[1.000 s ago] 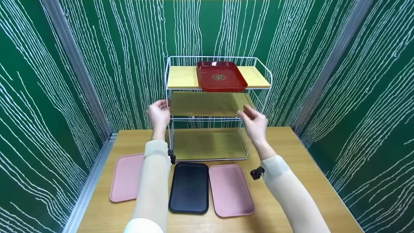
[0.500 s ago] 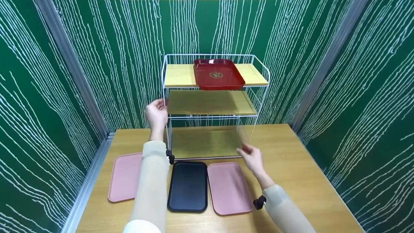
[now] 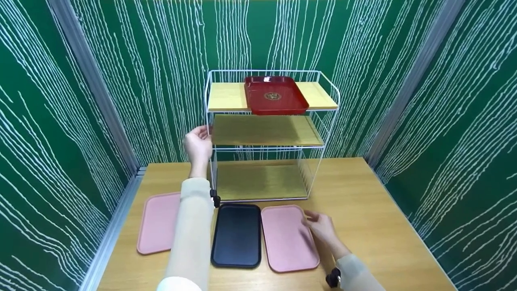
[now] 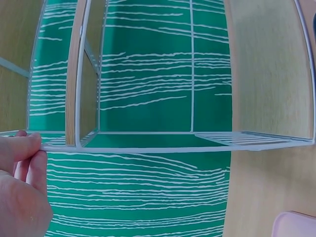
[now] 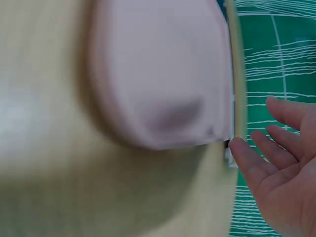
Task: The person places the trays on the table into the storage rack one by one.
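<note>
**Left hand [image 3: 198,146] on the rack [image 3: 268,136], right hand [image 3: 322,227] by the right pink tray [image 3: 288,240]**

With twelve o'clock at the back wall [image 3: 230,44], the left hand was at the rack's nine o'clock, thumb and fingers pinching its wire frame [image 4: 128,150] just above the middle shelf [image 3: 258,128], apparently to brace it. Toward five o'clock from the rack, the right hand held nothing, its fingers spread at the tray's two o'clock corner; whether a fingertip touched the rim could not be told. That tray lay flat at about half past five from the rack. The step in hand looked like getting hold of it; the next move seemed to call for a thumb over the rim and fingers beneath, the rack held firm meanwhile.

The wood-toned worktop [image 3: 363,202] carried the left pink tray [image 3: 158,222] between seven and eight o'clock, partly hidden by the left sleeve [image 3: 190,234]. The black tray [image 3: 236,235] lay just past six, just beside the right pink tray. The red tray [image 3: 276,97] sat at twelve on the top shelf [image 3: 227,96], reaching past its front edge. Metal posts [image 3: 95,89] stood near ten and two, between green walls with wavy white lines.
</note>
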`<state>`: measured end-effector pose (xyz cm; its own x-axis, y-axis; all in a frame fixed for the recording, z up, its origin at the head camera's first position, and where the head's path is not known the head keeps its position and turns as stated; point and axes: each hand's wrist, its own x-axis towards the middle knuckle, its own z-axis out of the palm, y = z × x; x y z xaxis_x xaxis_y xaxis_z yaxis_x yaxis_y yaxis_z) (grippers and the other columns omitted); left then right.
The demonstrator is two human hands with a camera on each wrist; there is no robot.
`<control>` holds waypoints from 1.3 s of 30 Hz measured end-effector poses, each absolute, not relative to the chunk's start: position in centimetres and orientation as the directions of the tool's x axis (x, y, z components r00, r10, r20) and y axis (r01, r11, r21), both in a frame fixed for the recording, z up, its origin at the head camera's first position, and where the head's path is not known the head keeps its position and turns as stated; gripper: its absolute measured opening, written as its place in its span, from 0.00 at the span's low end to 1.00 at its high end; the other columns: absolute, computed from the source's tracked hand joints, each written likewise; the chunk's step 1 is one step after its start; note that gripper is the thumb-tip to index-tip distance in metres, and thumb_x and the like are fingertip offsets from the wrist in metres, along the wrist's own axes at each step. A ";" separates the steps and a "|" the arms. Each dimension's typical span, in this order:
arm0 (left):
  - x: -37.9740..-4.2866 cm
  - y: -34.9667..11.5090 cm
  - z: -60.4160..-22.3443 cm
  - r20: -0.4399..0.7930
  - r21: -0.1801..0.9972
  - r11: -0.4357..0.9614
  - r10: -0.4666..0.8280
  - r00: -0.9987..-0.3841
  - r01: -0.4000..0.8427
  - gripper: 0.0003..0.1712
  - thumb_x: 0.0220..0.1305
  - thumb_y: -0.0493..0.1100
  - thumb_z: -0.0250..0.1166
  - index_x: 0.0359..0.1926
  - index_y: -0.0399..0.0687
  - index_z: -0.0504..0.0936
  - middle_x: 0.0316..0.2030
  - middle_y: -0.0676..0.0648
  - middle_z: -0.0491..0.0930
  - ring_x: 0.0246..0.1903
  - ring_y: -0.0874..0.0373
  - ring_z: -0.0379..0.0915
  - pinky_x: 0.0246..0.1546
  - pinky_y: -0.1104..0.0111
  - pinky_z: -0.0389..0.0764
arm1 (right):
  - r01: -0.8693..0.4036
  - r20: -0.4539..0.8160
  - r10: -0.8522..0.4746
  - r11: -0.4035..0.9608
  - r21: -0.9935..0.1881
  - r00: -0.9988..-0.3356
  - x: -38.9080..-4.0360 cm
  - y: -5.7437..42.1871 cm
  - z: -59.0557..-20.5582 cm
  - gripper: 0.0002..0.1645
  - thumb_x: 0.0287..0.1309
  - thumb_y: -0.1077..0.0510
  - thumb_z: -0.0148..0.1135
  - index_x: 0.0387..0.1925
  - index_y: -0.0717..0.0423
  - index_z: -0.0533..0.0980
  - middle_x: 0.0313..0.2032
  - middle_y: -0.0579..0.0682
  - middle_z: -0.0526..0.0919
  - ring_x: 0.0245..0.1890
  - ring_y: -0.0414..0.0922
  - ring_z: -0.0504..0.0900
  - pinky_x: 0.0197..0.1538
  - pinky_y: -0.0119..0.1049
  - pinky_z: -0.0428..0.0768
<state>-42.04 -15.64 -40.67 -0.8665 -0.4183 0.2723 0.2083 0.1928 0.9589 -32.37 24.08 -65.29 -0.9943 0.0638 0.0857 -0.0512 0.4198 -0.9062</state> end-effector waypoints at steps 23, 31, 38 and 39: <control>-42.1 -15.8 -40.3 0.268 0.960 0.194 -0.416 -0.869 0.203 0.15 0.72 0.27 0.66 0.56 0.40 0.89 0.55 0.40 0.88 0.56 0.49 0.85 0.59 0.64 0.85 | -0.001 -0.036 -0.069 0.476 -0.879 -0.997 -28.8 26.1 -66.5 0.38 0.48 0.76 0.75 0.63 0.83 0.73 0.56 0.74 0.84 0.55 0.64 0.86 0.60 0.51 0.85; -42.2 -15.6 -40.3 0.294 0.952 0.210 -0.417 -0.860 0.224 0.14 0.71 0.29 0.68 0.55 0.36 0.88 0.54 0.37 0.88 0.55 0.46 0.86 0.58 0.61 0.86 | 0.019 -0.053 -0.062 0.462 -0.887 -0.997 -27.9 26.7 -66.9 0.41 0.45 0.77 0.74 0.64 0.83 0.72 0.58 0.75 0.82 0.56 0.63 0.86 0.59 0.45 0.86; -42.1 -15.6 -40.3 0.289 0.952 0.217 -0.425 -0.858 0.214 0.13 0.71 0.29 0.68 0.55 0.38 0.89 0.52 0.41 0.90 0.53 0.50 0.87 0.56 0.65 0.86 | 0.007 -0.044 -0.067 0.475 -0.880 -0.997 -27.2 26.7 -67.3 0.43 0.41 0.76 0.72 0.64 0.82 0.73 0.55 0.71 0.85 0.50 0.58 0.88 0.49 0.32 0.86; -42.1 -15.6 -40.3 0.285 0.954 0.216 -0.427 -0.858 0.209 0.14 0.71 0.29 0.68 0.55 0.39 0.89 0.52 0.41 0.90 0.53 0.50 0.87 0.56 0.65 0.86 | 0.008 -0.043 -0.062 0.478 -0.878 -0.997 -27.1 26.7 -67.3 0.43 0.41 0.76 0.72 0.64 0.82 0.73 0.55 0.71 0.86 0.49 0.57 0.88 0.47 0.30 0.85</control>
